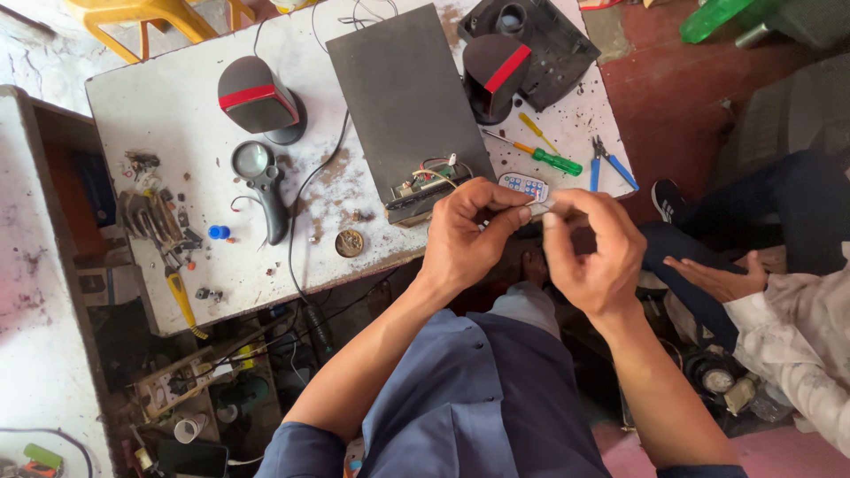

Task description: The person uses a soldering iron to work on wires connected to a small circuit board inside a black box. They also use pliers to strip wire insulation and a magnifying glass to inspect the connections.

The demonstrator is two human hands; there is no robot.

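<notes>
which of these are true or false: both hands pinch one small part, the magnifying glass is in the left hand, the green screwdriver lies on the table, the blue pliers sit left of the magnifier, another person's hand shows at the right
1. Both hands pinch one small part: true. The left hand and right hand meet on a small grey part at the table's edge.
2. The magnifying glass is in the left hand: false. The magnifying glass lies untouched on the white table.
3. The green screwdriver lies on the table: true. The green screwdriver lies near the small remote.
4. The blue pliers sit left of the magnifier: false. The blue pliers lie far to its right.
5. Another person's hand shows at the right: true. The other person's hand rests there.
</notes>
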